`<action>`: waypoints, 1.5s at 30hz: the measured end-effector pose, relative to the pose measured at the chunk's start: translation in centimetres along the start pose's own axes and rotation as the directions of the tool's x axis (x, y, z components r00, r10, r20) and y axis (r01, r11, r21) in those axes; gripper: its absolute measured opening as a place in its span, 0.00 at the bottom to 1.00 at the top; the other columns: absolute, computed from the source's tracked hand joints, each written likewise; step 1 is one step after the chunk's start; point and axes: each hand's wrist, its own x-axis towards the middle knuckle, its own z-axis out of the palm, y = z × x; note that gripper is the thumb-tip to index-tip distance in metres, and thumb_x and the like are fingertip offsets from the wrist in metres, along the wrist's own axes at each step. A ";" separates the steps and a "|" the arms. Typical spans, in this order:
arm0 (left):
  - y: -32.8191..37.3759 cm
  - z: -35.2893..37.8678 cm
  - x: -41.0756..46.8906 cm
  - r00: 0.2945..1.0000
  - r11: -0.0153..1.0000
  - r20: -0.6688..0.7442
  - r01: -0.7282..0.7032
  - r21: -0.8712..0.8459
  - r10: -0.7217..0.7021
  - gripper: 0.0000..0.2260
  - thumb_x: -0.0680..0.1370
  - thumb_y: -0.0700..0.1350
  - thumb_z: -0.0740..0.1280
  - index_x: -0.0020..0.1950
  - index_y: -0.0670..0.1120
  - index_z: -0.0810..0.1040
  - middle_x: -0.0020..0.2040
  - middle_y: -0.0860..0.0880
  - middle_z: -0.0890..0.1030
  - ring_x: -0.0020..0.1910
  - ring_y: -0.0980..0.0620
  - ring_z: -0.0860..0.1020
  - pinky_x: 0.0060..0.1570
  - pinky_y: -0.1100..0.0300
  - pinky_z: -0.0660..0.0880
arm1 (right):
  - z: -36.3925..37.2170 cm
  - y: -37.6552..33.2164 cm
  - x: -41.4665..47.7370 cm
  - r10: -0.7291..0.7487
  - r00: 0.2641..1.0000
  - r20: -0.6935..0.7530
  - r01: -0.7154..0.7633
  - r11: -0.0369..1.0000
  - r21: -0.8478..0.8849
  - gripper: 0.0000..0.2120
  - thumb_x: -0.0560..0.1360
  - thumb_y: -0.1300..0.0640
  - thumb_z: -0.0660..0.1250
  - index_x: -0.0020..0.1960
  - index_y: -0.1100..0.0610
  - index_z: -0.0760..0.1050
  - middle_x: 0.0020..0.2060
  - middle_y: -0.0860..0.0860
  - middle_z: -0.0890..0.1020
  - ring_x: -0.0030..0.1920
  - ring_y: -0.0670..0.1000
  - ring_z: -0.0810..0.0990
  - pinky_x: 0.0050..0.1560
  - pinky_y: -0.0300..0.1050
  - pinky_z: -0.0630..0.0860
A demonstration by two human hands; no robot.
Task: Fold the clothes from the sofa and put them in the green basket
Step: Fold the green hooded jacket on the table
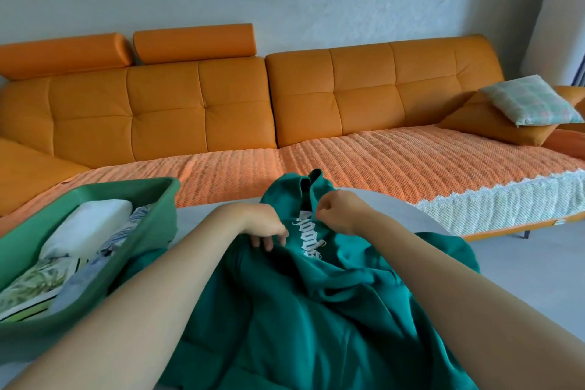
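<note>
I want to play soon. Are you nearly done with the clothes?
Nearly. Several folded clothes already lie in the green basket. The left hand and right hand grip the teal hoodie, which is crumpled and not yet folded. No other clothes show on the sofa, so what's left is folding the hoodie and putting it in.

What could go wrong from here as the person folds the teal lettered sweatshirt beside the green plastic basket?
The teal lettered sweatshirt is bunched where the left hand and right hand grip it; folded so, it may turn out lumpy.
The green plastic basket already holds folded clothes, so this bulky piece might not sit flat.
</note>
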 end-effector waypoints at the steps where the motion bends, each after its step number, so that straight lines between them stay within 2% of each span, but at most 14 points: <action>1: -0.1 -0.7 0.9 0.992 0.999 -0.118 -0.040 -0.001 0.040 0.10 0.79 0.49 0.61 0.49 0.49 0.82 0.42 0.49 0.85 0.35 0.50 0.77 0.39 0.59 0.71 | 0.0 0.1 1.3 0.004 1.000 -0.020 -0.004 1.000 -0.013 0.09 0.75 0.58 0.61 0.48 0.53 0.81 0.40 0.49 0.81 0.42 0.52 0.79 0.41 0.45 0.76; 5: -1.1 -3.3 6.1 0.874 0.995 -0.485 -0.078 -0.068 0.035 0.08 0.80 0.40 0.57 0.48 0.50 0.73 0.47 0.47 0.73 0.42 0.48 0.71 0.43 0.54 0.67 | -0.3 1.3 6.8 0.081 0.991 -0.106 -0.082 0.997 -0.007 0.12 0.76 0.61 0.59 0.50 0.51 0.80 0.47 0.51 0.82 0.41 0.51 0.79 0.39 0.45 0.75; 8: -2.3 -3.9 10.8 0.903 0.995 -0.418 0.085 -0.047 -0.097 0.17 0.81 0.45 0.60 0.70 0.47 0.71 0.67 0.46 0.73 0.60 0.44 0.75 0.54 0.53 0.73 | 0.4 2.9 10.7 0.157 0.985 -0.076 -0.169 0.967 -0.190 0.18 0.80 0.56 0.60 0.69 0.54 0.71 0.66 0.57 0.73 0.54 0.57 0.79 0.50 0.50 0.77; 11: -3.5 -3.3 14.7 0.915 0.988 -0.376 0.152 -0.010 -0.144 0.28 0.79 0.56 0.64 0.75 0.45 0.66 0.75 0.45 0.68 0.69 0.42 0.71 0.63 0.50 0.72 | 1.7 4.4 13.6 0.328 0.943 0.058 -0.289 0.893 -0.346 0.40 0.80 0.44 0.63 0.81 0.56 0.45 0.77 0.64 0.58 0.68 0.64 0.72 0.62 0.55 0.74; 15: -5.2 -2.5 18.2 0.952 0.998 -0.300 0.051 -0.034 -0.058 0.18 0.76 0.55 0.68 0.64 0.51 0.75 0.62 0.49 0.79 0.58 0.45 0.78 0.57 0.52 0.75 | 2.8 5.0 16.4 0.233 0.967 0.105 -0.164 0.881 -0.443 0.22 0.80 0.48 0.64 0.68 0.60 0.69 0.62 0.58 0.78 0.59 0.59 0.78 0.54 0.49 0.75; 20: -8.5 -6.0 19.9 0.794 0.983 -0.590 0.183 0.007 -0.144 0.17 0.80 0.49 0.60 0.69 0.55 0.72 0.65 0.48 0.79 0.58 0.42 0.78 0.47 0.55 0.72 | 2.5 4.3 19.8 0.077 0.950 -0.302 -0.138 0.972 -0.188 0.10 0.82 0.58 0.60 0.61 0.58 0.71 0.54 0.58 0.80 0.53 0.61 0.79 0.47 0.49 0.74; 24: -11.8 -9.8 21.5 0.583 0.873 -0.661 0.210 -0.440 -0.473 0.10 0.81 0.42 0.57 0.52 0.41 0.77 0.45 0.40 0.84 0.34 0.45 0.80 0.32 0.57 0.72 | 1.8 2.6 23.0 0.014 0.854 -0.521 -0.045 0.998 -0.047 0.04 0.82 0.60 0.58 0.56 0.57 0.69 0.48 0.56 0.79 0.44 0.60 0.78 0.42 0.54 0.76; 26: -13.0 -10.8 22.4 0.615 0.682 -0.503 0.078 -0.727 -0.607 0.11 0.83 0.38 0.57 0.54 0.35 0.78 0.41 0.39 0.84 0.24 0.46 0.79 0.25 0.59 0.76 | 1.8 1.8 24.6 -0.057 0.828 -0.558 0.047 0.998 -0.033 0.04 0.81 0.61 0.58 0.55 0.58 0.70 0.50 0.56 0.79 0.44 0.60 0.77 0.41 0.51 0.73; 28: -13.9 -10.6 23.2 0.608 0.609 -0.495 -0.024 -0.793 -0.621 0.12 0.82 0.35 0.59 0.63 0.35 0.76 0.52 0.39 0.82 0.33 0.46 0.82 0.35 0.57 0.81 | 2.0 1.5 25.9 -0.100 0.841 -0.532 0.118 0.993 0.000 0.08 0.79 0.63 0.59 0.58 0.58 0.72 0.54 0.56 0.78 0.49 0.59 0.77 0.45 0.50 0.73; 30: -14.0 -9.5 23.9 0.561 0.678 -0.572 -0.027 -0.735 -0.598 0.11 0.81 0.36 0.59 0.63 0.38 0.74 0.60 0.38 0.79 0.48 0.40 0.80 0.50 0.49 0.80 | 2.5 1.7 26.7 -0.107 0.925 -0.364 0.118 0.993 0.008 0.19 0.79 0.63 0.62 0.69 0.54 0.70 0.62 0.55 0.76 0.59 0.58 0.76 0.58 0.51 0.75; 33: -12.5 -7.0 23.9 0.713 0.751 -0.527 -0.001 -0.661 -0.463 0.28 0.81 0.45 0.65 0.78 0.43 0.59 0.74 0.40 0.68 0.68 0.38 0.71 0.64 0.49 0.69 | 4.3 2.9 26.3 -0.042 0.997 0.063 0.049 0.992 -0.120 0.39 0.78 0.57 0.68 0.81 0.47 0.49 0.75 0.56 0.66 0.68 0.59 0.72 0.63 0.47 0.71; 35: -11.3 -5.9 23.5 0.846 0.814 -0.435 0.000 -0.581 -0.310 0.35 0.80 0.48 0.67 0.81 0.46 0.51 0.79 0.43 0.61 0.74 0.40 0.65 0.69 0.50 0.65 | 5.4 4.0 25.3 -0.010 0.979 0.203 0.052 0.978 -0.202 0.40 0.79 0.51 0.67 0.81 0.46 0.45 0.79 0.54 0.59 0.72 0.58 0.69 0.66 0.47 0.68; 40: -7.0 -5.3 23.0 0.926 0.993 -0.376 -0.068 -0.094 0.028 0.29 0.82 0.54 0.62 0.80 0.50 0.58 0.81 0.47 0.55 0.79 0.44 0.57 0.75 0.46 0.59 | 4.8 5.8 23.2 -0.021 0.992 0.125 0.035 0.993 -0.114 0.32 0.81 0.51 0.62 0.81 0.50 0.53 0.79 0.51 0.59 0.76 0.56 0.63 0.74 0.49 0.61; 45: 0.1 -4.4 22.5 0.934 0.983 -0.310 -0.180 0.028 0.179 0.26 0.84 0.57 0.54 0.80 0.50 0.59 0.81 0.49 0.56 0.79 0.45 0.56 0.73 0.44 0.58 | 2.4 8.2 19.9 0.120 0.990 -0.070 -0.136 0.940 -0.313 0.22 0.81 0.52 0.56 0.74 0.53 0.66 0.69 0.55 0.68 0.67 0.59 0.69 0.65 0.54 0.69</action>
